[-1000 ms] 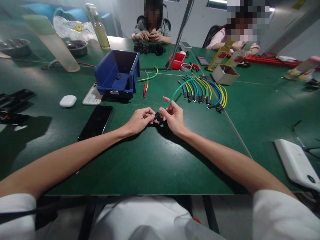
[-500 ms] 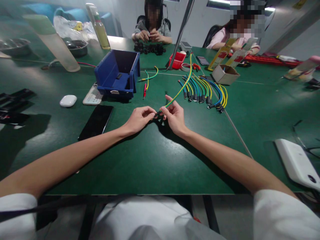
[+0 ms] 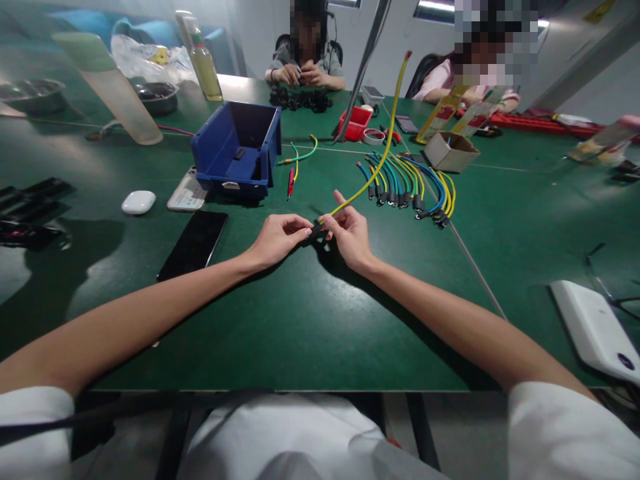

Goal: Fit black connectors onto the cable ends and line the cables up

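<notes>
Hands (image 3: 281,240) pinch a yellow cable (image 3: 389,142) at its black end (image 3: 315,231).

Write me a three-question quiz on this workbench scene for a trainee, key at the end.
1. Multiple choice: where do the left hand and right hand hold the raised wire?
a) at its upper tip
b) at or just beside its black lower end
c) halfway along it

2. True or false: in the picture, the blue bin stands to the left of the row of wires.

3. Fill the gap: of the two hands, the black phone lies nearer the ____ one.

Key: 1. b; 2. true; 3. left.
</notes>
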